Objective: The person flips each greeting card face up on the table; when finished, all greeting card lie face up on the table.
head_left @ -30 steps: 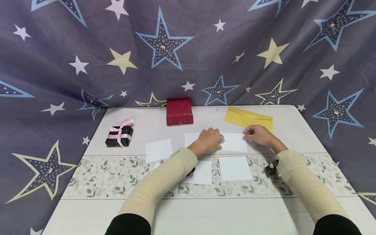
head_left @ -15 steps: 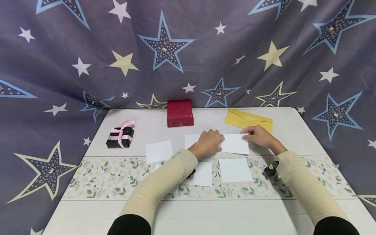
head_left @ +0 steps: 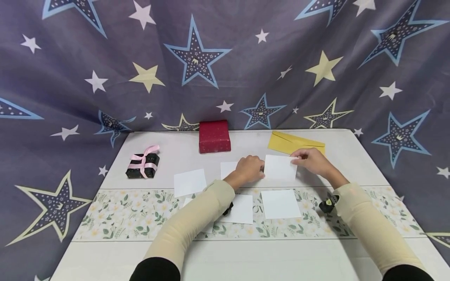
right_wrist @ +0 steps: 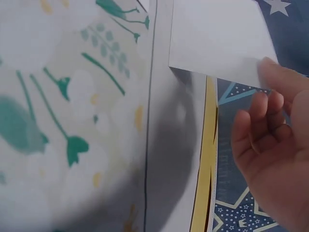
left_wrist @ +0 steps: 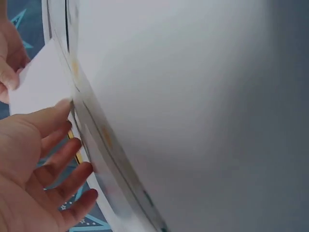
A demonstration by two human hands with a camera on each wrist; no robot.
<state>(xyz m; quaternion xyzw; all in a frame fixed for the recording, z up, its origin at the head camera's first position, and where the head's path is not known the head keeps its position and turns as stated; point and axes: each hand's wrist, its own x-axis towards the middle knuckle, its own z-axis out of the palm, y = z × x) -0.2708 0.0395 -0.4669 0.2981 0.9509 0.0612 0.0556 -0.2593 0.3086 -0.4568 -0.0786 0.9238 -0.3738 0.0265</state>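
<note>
I hold a white card [head_left: 280,167] above the middle of the table [head_left: 344,156], lifted off the surface and tilted up toward me. My right hand [head_left: 311,160] pinches its right edge, thumb on the front and fingers curled behind; the right wrist view shows my thumb tip on the card's corner and the other fingers [right_wrist: 263,130] bent loosely behind it. My left hand [head_left: 249,168] meets the card at its left edge. In the left wrist view my fingers [left_wrist: 58,159] lie nearly straight and spread against the sheet, so that hand is open and steadies the card rather than gripping it.

Just behind the card, near the table's far edge, lies a yellow envelope [head_left: 295,141]. Under my left hand another white card [head_left: 227,169] lies flat. 3 more white cards lie nearer me: 1 toward the left [head_left: 190,182], and 2 [head_left: 242,208] [head_left: 280,203] on the floral runner [head_left: 119,212] that crosses the table. A red gift box [head_left: 214,136] stands at the far edge, and a black gift box with a pink ribbon [head_left: 143,164] sits near the left edge.
</note>
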